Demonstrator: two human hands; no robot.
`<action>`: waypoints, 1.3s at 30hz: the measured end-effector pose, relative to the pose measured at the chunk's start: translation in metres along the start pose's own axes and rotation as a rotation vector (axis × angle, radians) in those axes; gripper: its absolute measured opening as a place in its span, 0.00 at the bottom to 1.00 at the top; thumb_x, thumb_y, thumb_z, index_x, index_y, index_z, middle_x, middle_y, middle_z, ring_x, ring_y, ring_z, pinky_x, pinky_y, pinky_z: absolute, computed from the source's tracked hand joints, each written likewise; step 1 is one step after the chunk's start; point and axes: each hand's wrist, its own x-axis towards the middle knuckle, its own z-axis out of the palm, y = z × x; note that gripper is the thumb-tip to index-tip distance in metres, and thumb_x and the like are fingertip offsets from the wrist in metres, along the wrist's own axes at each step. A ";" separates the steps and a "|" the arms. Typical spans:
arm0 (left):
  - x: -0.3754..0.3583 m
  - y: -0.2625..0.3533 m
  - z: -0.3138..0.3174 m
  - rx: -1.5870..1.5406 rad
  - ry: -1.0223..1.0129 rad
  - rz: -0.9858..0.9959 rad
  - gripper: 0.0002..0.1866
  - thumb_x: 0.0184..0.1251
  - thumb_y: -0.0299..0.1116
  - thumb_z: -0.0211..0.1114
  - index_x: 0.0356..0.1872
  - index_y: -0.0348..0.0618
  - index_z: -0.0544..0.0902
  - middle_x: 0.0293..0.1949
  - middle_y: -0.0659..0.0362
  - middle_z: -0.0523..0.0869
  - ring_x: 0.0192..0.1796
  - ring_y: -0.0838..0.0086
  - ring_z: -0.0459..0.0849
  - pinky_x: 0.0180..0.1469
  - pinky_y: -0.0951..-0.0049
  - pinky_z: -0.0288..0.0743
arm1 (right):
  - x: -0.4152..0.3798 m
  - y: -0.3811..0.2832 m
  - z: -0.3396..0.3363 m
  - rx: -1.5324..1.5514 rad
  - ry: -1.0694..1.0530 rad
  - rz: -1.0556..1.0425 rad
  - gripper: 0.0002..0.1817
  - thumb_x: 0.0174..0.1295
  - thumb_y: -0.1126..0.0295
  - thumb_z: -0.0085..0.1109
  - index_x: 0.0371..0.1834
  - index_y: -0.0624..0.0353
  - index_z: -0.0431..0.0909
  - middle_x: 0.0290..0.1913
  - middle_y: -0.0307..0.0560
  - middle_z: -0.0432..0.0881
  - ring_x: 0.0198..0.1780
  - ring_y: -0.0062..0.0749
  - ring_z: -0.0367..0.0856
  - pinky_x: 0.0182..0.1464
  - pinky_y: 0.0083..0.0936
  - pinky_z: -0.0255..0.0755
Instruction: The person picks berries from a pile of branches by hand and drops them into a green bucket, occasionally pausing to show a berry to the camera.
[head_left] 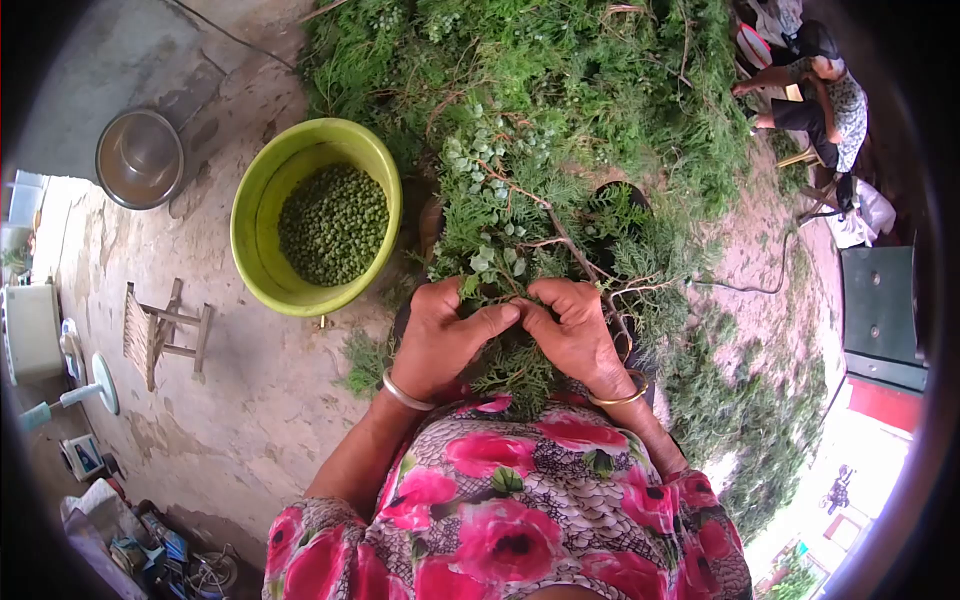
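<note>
In my lap lies a leafy evergreen branch [552, 225] with a bare brown stem and pale green seed cones [485, 262]. My left hand [440, 335] is closed in a pinch on its greenery, thumb pointing right. From the other side my right hand [572, 335] pinches the same branch, its thumb and fingertips meeting the left thumb. What exactly sits between the fingertips is too small to make out. To the left of the branch stands a yellow-green plastic tub [245, 225], partly filled with small round green cones [335, 225].
A large heap of cut evergreen branches [560, 60] spreads in front and to the right. Over at left are a metal basin [140, 160] and a small folding stool [160, 335]. Another person [825, 110] sits at the upper right. A dark cable [745, 288] crosses the floor.
</note>
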 end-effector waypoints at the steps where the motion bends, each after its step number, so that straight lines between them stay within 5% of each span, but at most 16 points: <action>1: 0.001 -0.002 0.001 0.154 0.018 0.079 0.10 0.56 0.28 0.67 0.38 0.34 0.82 0.24 0.66 0.80 0.26 0.87 0.72 0.29 0.83 0.65 | 0.000 0.000 0.001 -0.001 0.000 0.000 0.12 0.52 0.76 0.63 0.19 0.64 0.68 0.15 0.52 0.66 0.17 0.39 0.64 0.22 0.31 0.59; 4: -0.003 -0.016 0.000 -0.130 0.011 -0.078 0.08 0.57 0.30 0.66 0.23 0.38 0.79 0.18 0.66 0.76 0.18 0.86 0.69 0.20 0.80 0.61 | 0.000 0.000 0.003 -0.031 0.024 -0.017 0.11 0.50 0.76 0.63 0.19 0.64 0.69 0.15 0.53 0.65 0.17 0.44 0.65 0.22 0.33 0.59; 8: -0.013 0.000 -0.001 -0.414 0.060 -0.288 0.08 0.58 0.29 0.65 0.25 0.36 0.79 0.20 0.64 0.76 0.19 0.84 0.70 0.19 0.79 0.63 | 0.002 -0.003 0.004 -0.014 0.078 0.032 0.12 0.53 0.75 0.62 0.18 0.64 0.69 0.14 0.50 0.65 0.15 0.36 0.62 0.20 0.31 0.58; 10: -0.020 0.011 -0.018 -0.581 -0.215 -0.529 0.10 0.59 0.29 0.62 0.36 0.32 0.79 0.29 0.53 0.82 0.26 0.78 0.78 0.20 0.78 0.67 | 0.005 -0.007 -0.002 -0.007 0.142 0.101 0.13 0.55 0.75 0.62 0.18 0.64 0.69 0.13 0.47 0.64 0.15 0.28 0.59 0.19 0.28 0.55; 13: -0.027 -0.002 -0.029 -0.972 -0.234 -0.341 0.16 0.59 0.32 0.63 0.42 0.28 0.75 0.33 0.46 0.81 0.30 0.66 0.82 0.23 0.70 0.77 | 0.008 -0.005 -0.014 -0.005 0.137 0.066 0.13 0.56 0.75 0.61 0.18 0.64 0.69 0.12 0.43 0.62 0.16 0.23 0.57 0.19 0.25 0.53; 14: -0.028 -0.001 -0.034 -1.014 -0.152 -0.349 0.22 0.62 0.37 0.61 0.48 0.26 0.71 0.38 0.41 0.80 0.40 0.53 0.83 0.37 0.58 0.84 | 0.008 -0.007 -0.013 -0.041 0.118 0.025 0.12 0.56 0.74 0.62 0.19 0.64 0.69 0.13 0.43 0.62 0.16 0.24 0.57 0.20 0.26 0.53; 17: -0.019 0.003 -0.034 -1.278 -0.045 -0.242 0.23 0.66 0.39 0.57 0.51 0.26 0.70 0.44 0.37 0.78 0.48 0.46 0.80 0.49 0.50 0.80 | 0.005 -0.012 -0.010 -0.054 0.052 0.006 0.11 0.55 0.74 0.62 0.21 0.65 0.71 0.14 0.43 0.63 0.17 0.25 0.58 0.21 0.26 0.55; 21: -0.014 -0.006 -0.050 -1.328 -0.039 -0.109 0.24 0.68 0.42 0.54 0.51 0.26 0.71 0.49 0.37 0.76 0.51 0.48 0.78 0.50 0.56 0.81 | 0.001 -0.019 -0.008 -0.011 0.011 0.085 0.08 0.55 0.74 0.63 0.27 0.65 0.73 0.16 0.43 0.66 0.19 0.25 0.60 0.22 0.25 0.58; 24: -0.008 0.000 -0.079 -1.227 0.006 0.042 0.20 0.68 0.38 0.55 0.51 0.30 0.73 0.49 0.39 0.76 0.48 0.55 0.79 0.48 0.68 0.80 | -0.001 -0.013 -0.002 0.092 0.019 0.078 0.07 0.55 0.76 0.62 0.31 0.66 0.73 0.19 0.40 0.68 0.23 0.20 0.62 0.25 0.22 0.60; 26: 0.003 0.018 -0.105 -1.116 0.198 0.130 0.19 0.70 0.37 0.52 0.53 0.31 0.71 0.49 0.38 0.76 0.49 0.54 0.79 0.51 0.63 0.79 | -0.004 -0.009 -0.005 0.204 -0.028 0.116 0.08 0.54 0.77 0.63 0.33 0.66 0.73 0.22 0.40 0.69 0.27 0.17 0.62 0.28 0.20 0.61; 28: 0.021 0.022 -0.146 -0.618 0.233 0.312 0.26 0.70 0.44 0.52 0.60 0.33 0.65 0.54 0.39 0.73 0.55 0.55 0.76 0.55 0.61 0.75 | -0.003 -0.013 -0.010 0.154 -0.038 0.143 0.09 0.54 0.76 0.64 0.32 0.66 0.73 0.22 0.39 0.68 0.26 0.17 0.61 0.28 0.20 0.61; 30: 0.045 0.017 -0.173 0.559 0.926 0.209 0.34 0.64 0.49 0.59 0.62 0.33 0.64 0.58 0.39 0.70 0.60 0.54 0.71 0.56 0.62 0.73 | -0.001 -0.020 -0.010 0.125 -0.025 0.137 0.12 0.53 0.74 0.67 0.31 0.67 0.72 0.21 0.40 0.67 0.25 0.20 0.61 0.27 0.21 0.61; 31: 0.047 0.013 -0.187 0.560 0.917 0.216 0.34 0.64 0.49 0.59 0.62 0.33 0.64 0.58 0.39 0.70 0.60 0.54 0.71 0.56 0.62 0.73 | -0.001 -0.020 -0.009 0.124 -0.014 0.137 0.12 0.53 0.74 0.67 0.31 0.67 0.72 0.21 0.40 0.67 0.25 0.20 0.61 0.27 0.21 0.61; 33: 0.047 0.023 -0.191 1.063 1.012 0.259 0.39 0.56 0.47 0.68 0.62 0.33 0.65 0.60 0.39 0.66 0.63 0.53 0.67 0.54 0.63 0.72 | -0.002 -0.017 -0.009 0.082 0.010 0.067 0.11 0.53 0.74 0.67 0.29 0.66 0.72 0.21 0.41 0.69 0.24 0.21 0.62 0.27 0.21 0.61; 34: 0.044 0.019 -0.181 0.831 0.995 0.350 0.31 0.56 0.37 0.69 0.58 0.32 0.70 0.56 0.39 0.71 0.59 0.56 0.71 0.53 0.65 0.73 | -0.002 -0.016 -0.009 0.052 0.001 0.084 0.10 0.53 0.74 0.67 0.28 0.65 0.73 0.21 0.43 0.71 0.24 0.22 0.64 0.28 0.21 0.63; 39: 0.036 0.020 -0.116 0.461 0.887 0.488 0.13 0.58 0.24 0.63 0.44 0.31 0.78 0.34 0.52 0.82 0.33 0.73 0.82 0.36 0.77 0.76 | 0.000 -0.014 -0.003 0.121 0.015 0.098 0.10 0.52 0.75 0.67 0.28 0.66 0.73 0.21 0.44 0.72 0.24 0.22 0.65 0.28 0.21 0.64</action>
